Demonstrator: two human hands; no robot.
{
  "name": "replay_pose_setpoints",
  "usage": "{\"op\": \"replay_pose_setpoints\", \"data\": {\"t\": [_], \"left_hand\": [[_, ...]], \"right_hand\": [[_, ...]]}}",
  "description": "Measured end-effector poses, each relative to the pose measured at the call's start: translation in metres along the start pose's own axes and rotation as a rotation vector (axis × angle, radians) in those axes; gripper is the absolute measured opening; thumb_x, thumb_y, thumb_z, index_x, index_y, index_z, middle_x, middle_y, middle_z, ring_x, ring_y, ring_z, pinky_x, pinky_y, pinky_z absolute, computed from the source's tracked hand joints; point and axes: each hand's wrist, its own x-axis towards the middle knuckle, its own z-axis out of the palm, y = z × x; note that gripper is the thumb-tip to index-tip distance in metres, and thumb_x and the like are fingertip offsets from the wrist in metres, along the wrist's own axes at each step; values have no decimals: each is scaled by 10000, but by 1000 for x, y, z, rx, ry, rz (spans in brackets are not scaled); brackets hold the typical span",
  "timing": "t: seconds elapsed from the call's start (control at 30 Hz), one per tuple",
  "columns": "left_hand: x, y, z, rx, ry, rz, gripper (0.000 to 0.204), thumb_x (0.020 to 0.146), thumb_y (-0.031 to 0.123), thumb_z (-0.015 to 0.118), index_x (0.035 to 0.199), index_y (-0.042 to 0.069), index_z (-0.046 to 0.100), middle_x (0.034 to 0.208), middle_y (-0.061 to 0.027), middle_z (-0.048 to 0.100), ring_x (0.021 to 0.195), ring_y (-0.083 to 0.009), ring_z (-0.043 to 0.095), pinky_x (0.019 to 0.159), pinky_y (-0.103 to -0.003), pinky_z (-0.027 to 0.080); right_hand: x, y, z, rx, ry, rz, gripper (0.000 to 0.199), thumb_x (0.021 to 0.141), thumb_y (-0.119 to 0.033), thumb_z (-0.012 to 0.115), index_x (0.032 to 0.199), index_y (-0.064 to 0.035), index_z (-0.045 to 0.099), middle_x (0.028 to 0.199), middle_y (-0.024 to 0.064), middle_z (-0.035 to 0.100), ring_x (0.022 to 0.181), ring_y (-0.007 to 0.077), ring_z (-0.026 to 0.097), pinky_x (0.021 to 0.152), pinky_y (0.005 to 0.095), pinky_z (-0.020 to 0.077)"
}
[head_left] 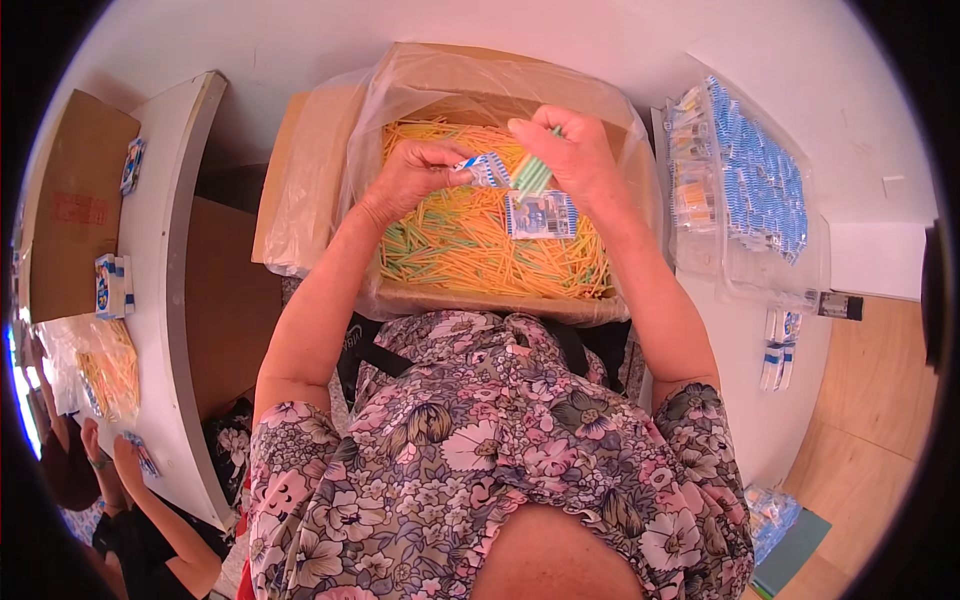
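My left hand (pixel 415 178) pinches the edge of a small clear packet (pixel 487 171) with blue-and-white striped ends. Beside it, my right hand (pixel 578 158) is closed round a small bunch of pale green sticks (pixel 533 176). The lower ends of that bunch are close to the packet's right end; whether they are inside it I cannot tell. Beneath both hands is a cardboard box (pixel 470 296) lined with clear plastic, full of loose thin sticks (pixel 460 240), mostly yellow-orange with some green. Another striped packet (pixel 541 216) lies on the sticks, below my right hand.
To the right, a clear plastic bin (pixel 775 270) holds many blue-striped packets (pixel 765 170), with several more packets (pixel 780 350) near it. On the left, a white shelf (pixel 165 300) bears a cardboard box (pixel 75 210) and a bag of sticks (pixel 105 370). Another person's hands (pixel 125 465) are at lower left.
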Motion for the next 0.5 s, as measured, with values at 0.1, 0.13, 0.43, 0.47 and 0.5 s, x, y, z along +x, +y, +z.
{"op": "replay_pose_setpoints", "data": {"t": [0.1, 0.13, 0.43, 0.47, 0.5], "left_hand": [[0, 3, 2, 7, -17, -6, 171, 788, 50, 701, 955, 11, 703, 952, -45, 668, 845, -97, 590, 765, -233, 481], [0, 4, 2, 11, -30, -3, 171, 791, 53, 700, 956, 8, 702, 951, -45, 668, 846, -97, 590, 767, -233, 480], [-1, -4, -5, 51, -4, -82, 158, 825, 92, 676, 964, 22, 703, 901, -7, 675, 845, -79, 571, 763, -239, 468], [-1, -4, -5, 53, -3, -82, 158, 825, 92, 676, 964, 22, 703, 901, -7, 675, 845, -79, 571, 763, -239, 468], [-2, -4, -5, -6, -11, -94, 165, 839, 115, 667, 972, 24, 700, 893, 4, 671, 841, -73, 565, 770, -243, 462]], "right_hand": [[10, 9, 7, -91, 35, -87, 292, 842, -250, 646, 642, -50, 573, 545, -32, 522, 517, 29, 479, 451, 224, 353], [14, 13, 9, -175, 70, -128, 291, 842, -249, 643, 657, -35, 573, 544, -30, 517, 531, 28, 473, 465, 231, 357], [21, 8, 27, -452, 99, -399, 366, 879, -321, 620, 727, 8, 567, 547, -13, 472, 549, 64, 403, 488, 265, 361], [19, 6, 29, -451, 98, -401, 366, 879, -321, 620, 727, 8, 567, 547, -13, 472, 549, 64, 403, 488, 265, 361], [17, 4, 30, -437, 53, -383, 370, 887, -335, 610, 751, 7, 568, 563, -4, 475, 564, 64, 407, 502, 262, 367]]}}
